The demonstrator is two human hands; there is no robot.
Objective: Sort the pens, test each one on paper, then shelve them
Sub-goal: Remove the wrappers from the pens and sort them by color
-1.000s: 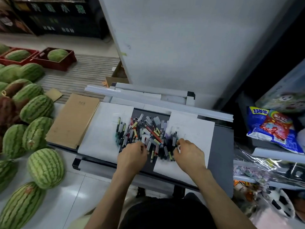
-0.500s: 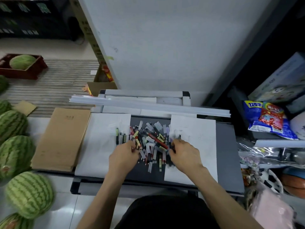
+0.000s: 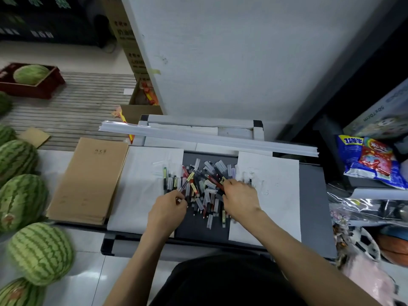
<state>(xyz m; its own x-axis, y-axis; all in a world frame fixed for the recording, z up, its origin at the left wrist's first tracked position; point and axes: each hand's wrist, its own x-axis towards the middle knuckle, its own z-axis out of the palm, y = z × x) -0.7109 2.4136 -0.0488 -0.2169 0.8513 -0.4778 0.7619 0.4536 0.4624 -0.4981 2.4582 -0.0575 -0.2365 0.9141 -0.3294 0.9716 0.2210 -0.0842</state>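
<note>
A heap of several pens [image 3: 204,184], with black, red and clear barrels and yellow labels, lies on a dark grey table [image 3: 313,195] between two white paper sheets. The left sheet [image 3: 141,186] carries a few pens set side by side [image 3: 169,183]. The right sheet [image 3: 273,195] shows faint scribbles. My left hand [image 3: 169,208] pinches a pen at the heap's left edge. My right hand [image 3: 240,198] lies on the heap's right side with its fingers curled among the pens; what they hold is hidden.
A stack of brown cardboard sheets [image 3: 88,182] lies left of the paper. Long white strips [image 3: 198,134] run along the table's back edge. Several watermelons [image 3: 22,199] sit on the floor at left. Shelves with snack bags [image 3: 373,160] stand at right.
The view has shifted right and closer. Both hands have moved further up into the heap, and the left hand has taken a pen between its fingers.
</note>
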